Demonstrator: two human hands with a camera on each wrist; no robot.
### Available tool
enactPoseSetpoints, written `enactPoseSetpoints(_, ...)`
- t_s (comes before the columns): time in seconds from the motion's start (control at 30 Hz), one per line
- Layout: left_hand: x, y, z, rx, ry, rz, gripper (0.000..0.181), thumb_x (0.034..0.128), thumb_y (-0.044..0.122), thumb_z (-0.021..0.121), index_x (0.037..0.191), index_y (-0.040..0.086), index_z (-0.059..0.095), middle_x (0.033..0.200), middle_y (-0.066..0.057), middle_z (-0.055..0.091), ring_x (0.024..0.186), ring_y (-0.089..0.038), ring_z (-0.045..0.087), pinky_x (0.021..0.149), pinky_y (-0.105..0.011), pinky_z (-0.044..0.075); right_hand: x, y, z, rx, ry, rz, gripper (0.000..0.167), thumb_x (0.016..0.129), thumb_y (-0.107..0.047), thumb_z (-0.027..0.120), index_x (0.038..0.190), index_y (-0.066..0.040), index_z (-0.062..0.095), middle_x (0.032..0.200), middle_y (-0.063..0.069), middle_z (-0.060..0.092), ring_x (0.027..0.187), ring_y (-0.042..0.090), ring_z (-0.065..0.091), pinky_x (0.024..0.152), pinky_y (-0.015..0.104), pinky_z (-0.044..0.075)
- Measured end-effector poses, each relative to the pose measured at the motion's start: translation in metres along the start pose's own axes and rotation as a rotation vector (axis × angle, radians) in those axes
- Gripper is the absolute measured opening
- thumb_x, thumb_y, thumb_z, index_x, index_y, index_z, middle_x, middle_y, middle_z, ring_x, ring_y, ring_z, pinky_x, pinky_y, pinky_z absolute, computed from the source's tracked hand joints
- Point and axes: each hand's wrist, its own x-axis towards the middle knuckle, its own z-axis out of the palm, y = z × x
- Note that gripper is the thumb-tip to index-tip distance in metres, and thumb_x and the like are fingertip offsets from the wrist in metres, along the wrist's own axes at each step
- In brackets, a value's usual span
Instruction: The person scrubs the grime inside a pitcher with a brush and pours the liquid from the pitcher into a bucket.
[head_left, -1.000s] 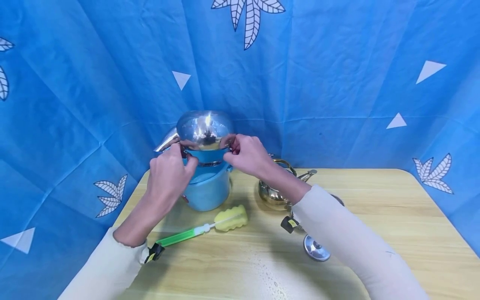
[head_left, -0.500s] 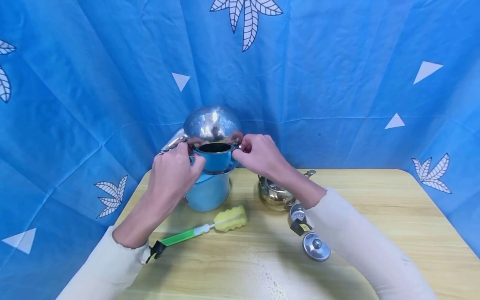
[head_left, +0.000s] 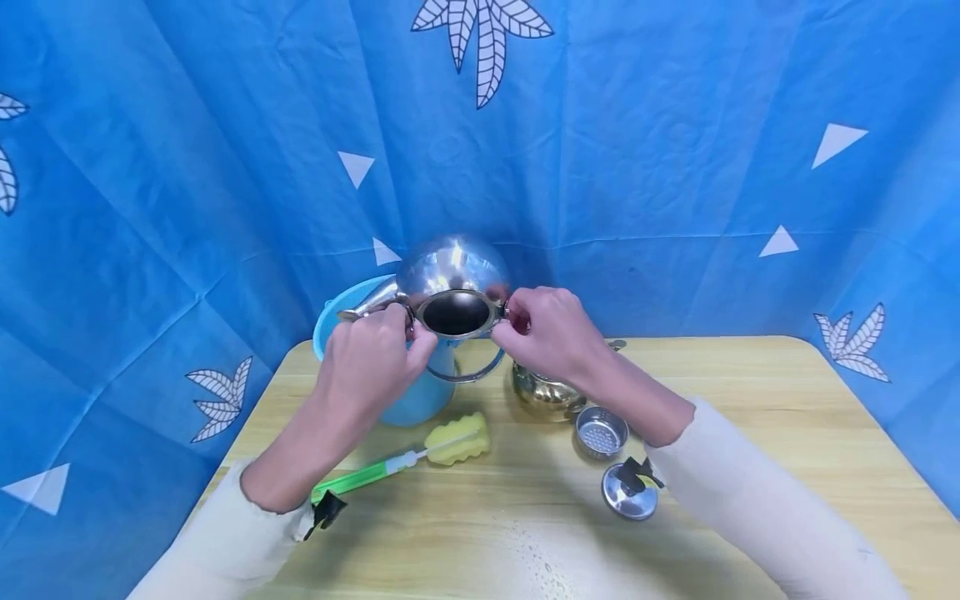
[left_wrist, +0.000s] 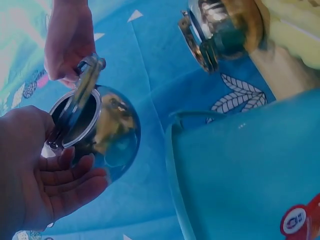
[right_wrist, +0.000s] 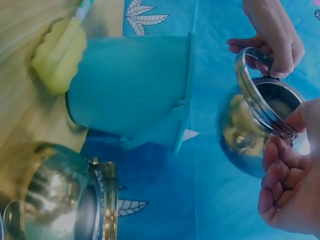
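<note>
Both hands hold a shiny silver kettle (head_left: 456, 265) in the air, just right of the light blue bucket (head_left: 416, 404). My left hand (head_left: 367, 354) pinches the spout side, where the handle joins the body. On the opposite side my right hand (head_left: 551, 337) pinches the other handle joint. The kettle is tilted, its round dark mouth facing me and its spout pointing left. Below the mouth hangs the kettle's handle (head_left: 468, 379). In the left wrist view, several fingers of the left hand (left_wrist: 60, 175) spread beside the kettle's body.
A gold-toned kettle (head_left: 542, 396) stands behind my right forearm. Nearer me are a perforated metal strainer (head_left: 602, 432) and a round silver lid (head_left: 628, 497). A yellow sponge brush (head_left: 457, 440) with a green grip lies before the bucket. Water drops dot the table (head_left: 450, 533).
Both hands have carried the silver kettle rightward from above the bucket. It has turned so that its mouth, hidden a second ago, faces me. The strainer has come into view.
</note>
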Motion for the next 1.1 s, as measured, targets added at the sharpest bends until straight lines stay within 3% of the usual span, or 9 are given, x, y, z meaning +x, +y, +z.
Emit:
enactPoseSetpoints(0.17,0.000,0.011,0.004,-0.020,-0.033,0.016,0.033,0.0906,0.017,0.057,0.061,0.009,0.044,0.050,-0.001,0.036,0.040,-0.015,0.031,0.039,-0.025,0.021,-0.014,0.005,-0.008,-0.047,0.009,-0.019,0.011,0.082,-0.018,0.064,0.072,-0.013,0.064,0.065,0.000,0.060,0.065,0.017,0.052,0.062,0.030,0.043)
enactPoseSetpoints(0.37,-0.002,0.025,0.008,-0.059,-0.074,0.030,0.031,0.0891,0.016,0.056,0.061,0.011,0.044,0.051,0.001,0.035,0.041,-0.014,0.030,0.040,-0.025,0.021,-0.031,0.009,-0.018,-0.082,-0.010,0.021,0.012,0.081,-0.018,0.064,0.070,-0.015,0.062,0.065,-0.001,0.059,0.064,0.015,0.051,0.061,0.028,0.043)
enactPoseSetpoints(0.67,-0.009,0.040,0.014,-0.108,-0.115,0.061,0.034,0.0908,0.018,0.055,0.060,0.014,0.043,0.054,0.003,0.035,0.044,-0.015,0.032,0.042,-0.026,0.024,-0.052,0.013,-0.030,-0.086,-0.105,0.095,0.013,0.083,-0.015,0.064,0.070,-0.015,0.061,0.065,-0.001,0.058,0.060,0.012,0.049,0.054,0.024,0.043)
enactPoseSetpoints(0.83,-0.014,0.046,0.017,-0.088,-0.134,0.100,0.035,0.0923,0.018,0.056,0.059,0.014,0.043,0.053,0.005,0.033,0.044,-0.015,0.032,0.043,-0.026,0.025,-0.061,0.016,-0.032,-0.092,-0.148,0.125,0.015,0.083,-0.015,0.063,0.069,-0.016,0.059,0.063,-0.002,0.056,0.058,0.010,0.047,0.052,0.024,0.040)
enactPoseSetpoints(0.93,-0.017,0.050,0.018,-0.074,-0.178,0.107,0.035,0.0931,0.020,0.057,0.060,0.015,0.045,0.053,0.005,0.034,0.045,-0.014,0.033,0.045,-0.025,0.027,-0.067,0.018,-0.031,-0.100,-0.164,0.134,0.018,0.083,-0.017,0.063,0.066,-0.017,0.058,0.060,-0.004,0.054,0.056,0.009,0.046,0.050,0.023,0.037)
enactPoseSetpoints(1.1,-0.024,0.054,0.019,-0.078,-0.301,0.078,0.035,0.0948,0.024,0.058,0.063,0.016,0.047,0.054,0.006,0.037,0.044,-0.011,0.035,0.044,-0.022,0.028,-0.077,0.020,-0.029,-0.082,-0.226,0.189,0.022,0.084,-0.021,0.065,0.065,-0.017,0.056,0.056,-0.006,0.052,0.053,0.009,0.045,0.048,0.024,0.035)
